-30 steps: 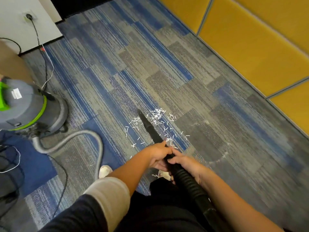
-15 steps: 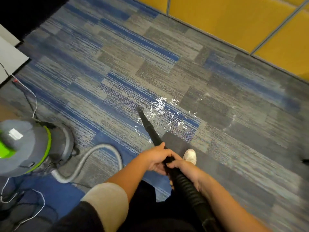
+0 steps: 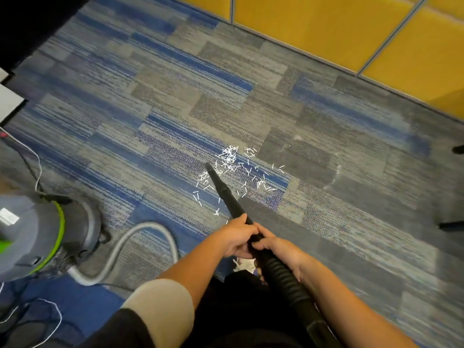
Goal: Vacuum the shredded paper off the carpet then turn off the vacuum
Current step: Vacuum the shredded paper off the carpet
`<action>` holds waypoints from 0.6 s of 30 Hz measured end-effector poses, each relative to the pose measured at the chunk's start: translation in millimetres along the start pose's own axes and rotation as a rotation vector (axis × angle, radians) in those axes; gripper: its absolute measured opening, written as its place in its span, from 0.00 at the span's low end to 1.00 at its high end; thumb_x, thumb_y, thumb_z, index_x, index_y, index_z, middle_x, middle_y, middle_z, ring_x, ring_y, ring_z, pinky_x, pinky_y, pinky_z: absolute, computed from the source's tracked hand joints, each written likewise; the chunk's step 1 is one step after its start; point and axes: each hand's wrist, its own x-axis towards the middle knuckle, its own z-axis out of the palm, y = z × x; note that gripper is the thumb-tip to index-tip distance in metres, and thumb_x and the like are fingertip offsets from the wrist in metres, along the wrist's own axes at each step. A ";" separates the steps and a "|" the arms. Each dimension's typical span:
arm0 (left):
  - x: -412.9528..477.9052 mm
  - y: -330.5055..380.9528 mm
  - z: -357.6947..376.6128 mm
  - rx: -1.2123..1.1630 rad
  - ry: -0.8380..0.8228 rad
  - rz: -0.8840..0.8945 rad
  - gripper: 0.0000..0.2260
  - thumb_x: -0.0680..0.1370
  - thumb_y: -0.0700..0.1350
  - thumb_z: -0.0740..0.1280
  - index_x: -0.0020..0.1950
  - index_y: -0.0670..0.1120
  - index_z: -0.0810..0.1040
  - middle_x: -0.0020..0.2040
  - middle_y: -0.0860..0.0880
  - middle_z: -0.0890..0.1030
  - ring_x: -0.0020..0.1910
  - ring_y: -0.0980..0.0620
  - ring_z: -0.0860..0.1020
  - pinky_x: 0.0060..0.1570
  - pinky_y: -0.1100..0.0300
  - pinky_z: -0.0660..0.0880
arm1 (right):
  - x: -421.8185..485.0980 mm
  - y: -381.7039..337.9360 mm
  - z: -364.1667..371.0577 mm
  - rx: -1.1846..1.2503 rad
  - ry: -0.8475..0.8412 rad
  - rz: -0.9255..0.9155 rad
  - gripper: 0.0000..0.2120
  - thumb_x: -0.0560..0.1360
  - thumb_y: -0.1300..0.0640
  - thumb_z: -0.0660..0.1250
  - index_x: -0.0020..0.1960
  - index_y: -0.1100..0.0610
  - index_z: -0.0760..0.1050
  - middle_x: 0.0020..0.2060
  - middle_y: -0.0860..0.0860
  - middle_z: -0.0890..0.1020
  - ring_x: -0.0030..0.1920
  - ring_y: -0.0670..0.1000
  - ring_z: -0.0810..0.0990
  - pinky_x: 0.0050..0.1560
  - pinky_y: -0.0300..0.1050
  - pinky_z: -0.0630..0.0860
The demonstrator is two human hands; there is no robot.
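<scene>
Both hands grasp the black nozzle (image 3: 224, 190). The left hand (image 3: 236, 237) curls round it from the 9 o'clock side, and the right hand (image 3: 280, 249) wraps it just behind, where the ribbed black hose (image 3: 285, 277) begins. The nozzle slants toward 11 o'clock, its tip among the shredded paper (image 3: 232, 159), which lies scattered on the blue-grey carpet (image 3: 351, 222) at 12 o'clock from the hands. The grey-and-green vacuum (image 3: 37, 234) stands at 9 o'clock, and its pale hose (image 3: 140, 234) loops across the carpet. Yellow wall panels (image 3: 326, 28) run from 12 to 2 o'clock.
</scene>
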 end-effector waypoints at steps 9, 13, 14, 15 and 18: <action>13.2 30.3 45.7 0.048 -0.032 0.037 0.09 0.82 0.41 0.57 0.49 0.55 0.63 0.41 0.47 0.72 0.29 0.56 0.71 0.25 0.63 0.76 | -13.5 -3.7 -45.7 0.076 0.121 -0.075 0.31 0.77 0.65 0.58 0.73 0.40 0.57 0.25 0.57 0.75 0.21 0.52 0.72 0.22 0.39 0.72; 10.8 29.2 40.5 0.077 0.004 0.019 0.11 0.81 0.41 0.57 0.43 0.55 0.64 0.47 0.45 0.74 0.33 0.55 0.73 0.31 0.60 0.77 | -8.6 -7.0 -40.6 0.054 0.097 -0.086 0.31 0.77 0.65 0.58 0.74 0.42 0.57 0.26 0.57 0.75 0.22 0.51 0.72 0.21 0.39 0.72; 10.3 28.2 37.6 0.075 0.016 0.013 0.12 0.81 0.41 0.57 0.41 0.55 0.63 0.49 0.44 0.74 0.34 0.54 0.73 0.33 0.59 0.77 | -6.7 -8.2 -37.6 0.042 0.090 -0.091 0.31 0.77 0.66 0.58 0.74 0.42 0.57 0.25 0.56 0.76 0.22 0.51 0.72 0.21 0.39 0.71; 9.8 27.4 34.3 0.073 0.026 0.012 0.12 0.81 0.41 0.57 0.41 0.54 0.63 0.49 0.44 0.73 0.34 0.54 0.73 0.35 0.58 0.77 | -4.4 -9.0 -35.4 0.033 0.083 -0.093 0.31 0.77 0.66 0.57 0.74 0.43 0.56 0.25 0.56 0.76 0.22 0.51 0.72 0.21 0.38 0.71; 10.1 26.1 27.5 0.043 0.045 0.000 0.08 0.81 0.41 0.57 0.52 0.55 0.65 0.51 0.44 0.74 0.35 0.53 0.74 0.40 0.55 0.78 | -1.0 -11.6 -31.4 0.033 0.052 -0.075 0.32 0.77 0.65 0.57 0.75 0.42 0.55 0.24 0.56 0.75 0.22 0.52 0.72 0.21 0.39 0.73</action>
